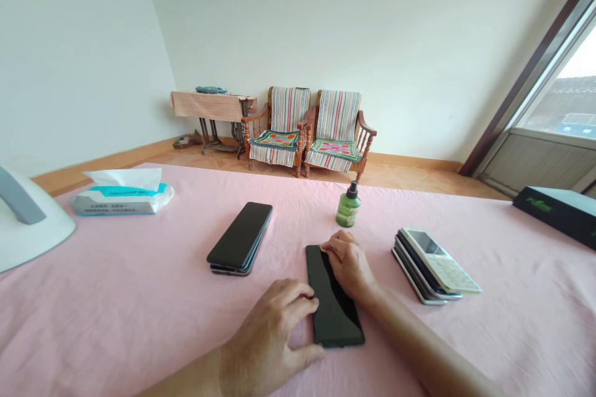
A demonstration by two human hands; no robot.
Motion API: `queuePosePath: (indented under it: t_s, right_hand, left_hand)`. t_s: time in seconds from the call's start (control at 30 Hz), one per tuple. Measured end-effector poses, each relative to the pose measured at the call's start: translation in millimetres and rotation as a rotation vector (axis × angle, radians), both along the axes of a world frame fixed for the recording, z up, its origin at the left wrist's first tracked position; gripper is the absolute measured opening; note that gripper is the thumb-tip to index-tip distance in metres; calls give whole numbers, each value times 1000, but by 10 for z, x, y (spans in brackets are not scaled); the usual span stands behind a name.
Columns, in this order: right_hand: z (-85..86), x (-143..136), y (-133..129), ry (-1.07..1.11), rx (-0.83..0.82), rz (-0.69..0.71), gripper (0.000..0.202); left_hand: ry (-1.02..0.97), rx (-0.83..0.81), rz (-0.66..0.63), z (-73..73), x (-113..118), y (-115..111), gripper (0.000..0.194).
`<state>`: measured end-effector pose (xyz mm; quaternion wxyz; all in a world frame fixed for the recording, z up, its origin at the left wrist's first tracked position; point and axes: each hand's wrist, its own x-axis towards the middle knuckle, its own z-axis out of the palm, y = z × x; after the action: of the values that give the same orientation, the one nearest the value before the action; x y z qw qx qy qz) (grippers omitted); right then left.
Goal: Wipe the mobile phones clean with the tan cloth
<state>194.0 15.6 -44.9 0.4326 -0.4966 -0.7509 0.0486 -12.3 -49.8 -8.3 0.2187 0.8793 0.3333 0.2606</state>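
Observation:
A black smartphone (333, 304) lies screen up on the pink tablecloth in front of me. My left hand (279, 322) steadies it, fingertips at its left edge and thumb at the near left corner. At the phone's far end my right hand (347, 263) is closed, its fingertips pinched together on the glass. Something small and pale shows at those fingertips, too little of it to name. A stack of smartphones (242, 236) lies to the left. On the right is another stack of phones (435, 267), topped by a white one with a keypad.
A green spray bottle (348, 206) stands beyond my right hand. Tissues in a pack (121, 195) lie at the far left, near a white appliance (28, 223). A black box (556, 214) sits at the right edge. Two wooden chairs (335, 130) stand by the wall.

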Motion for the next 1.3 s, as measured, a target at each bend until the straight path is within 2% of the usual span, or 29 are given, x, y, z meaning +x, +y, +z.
queuePosePath:
  t_s: [0.1, 0.23, 0.43, 0.6, 0.73, 1.3]
  right_hand:
    - [-1, 35, -19, -20, 1, 10, 26]
    - [8, 106, -24, -34, 0, -52, 26]
    - [43, -33, -25, -102, -20, 15, 27]
    - [69, -25, -24, -111, -48, -31, 27]
    - [96, -77, -53, -142, -70, -7, 31]
    - [163, -92, -81, -177, -125, -80, 30]
  left_hand:
    - [-6, 3, 3, -4, -4, -2, 52]
    - [-2, -10, -5, 1, 0, -10, 53]
    - [2, -32, -10, 11, 8, -6, 51]
    - [15, -25, -14, -5, -11, -8, 55]
    - [23, -31, -15, -18, -11, 3, 53]
    - [97, 5, -31, 28, -9, -3, 55]
